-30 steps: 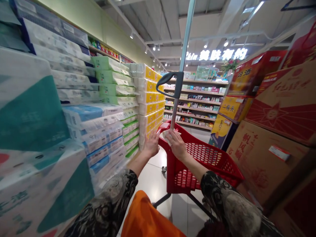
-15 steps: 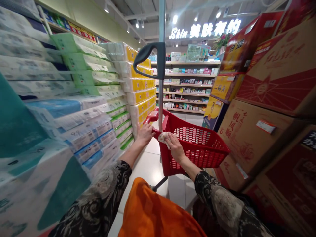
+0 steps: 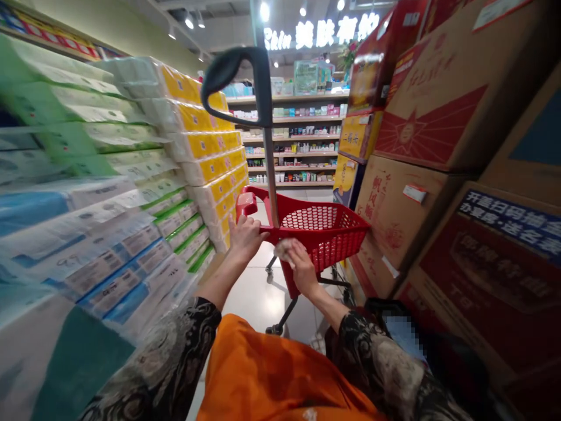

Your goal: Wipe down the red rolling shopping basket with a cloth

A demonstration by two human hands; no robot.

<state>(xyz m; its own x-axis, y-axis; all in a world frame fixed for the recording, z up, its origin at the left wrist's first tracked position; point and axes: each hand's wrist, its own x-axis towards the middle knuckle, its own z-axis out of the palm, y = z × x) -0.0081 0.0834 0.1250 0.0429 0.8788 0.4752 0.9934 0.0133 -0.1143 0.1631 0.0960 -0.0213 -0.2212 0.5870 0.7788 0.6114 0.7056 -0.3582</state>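
Clutching a crumpled pale cloth (image 3: 284, 249), the right hand (image 3: 303, 268) is resting at the near corner of the red shopping cart (image 3: 298, 233); the left hand (image 3: 246, 237) is gripping its rail (image 3: 270, 234), the basket (image 3: 335, 245) stretching forward-right, nearer the right hand.

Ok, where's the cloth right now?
In the head view, the cloth is just below centre, in the right hand, at the near end of the red basket, right of the left hand.

- The basket cart (image 3: 333, 248) stands between stacked packs (image 3: 144, 162) at left and cartons (image 3: 394, 204) at right.
- Shelves (image 3: 302, 119) are behind the cart.
- Above the shelves is a sign (image 3: 324, 34).
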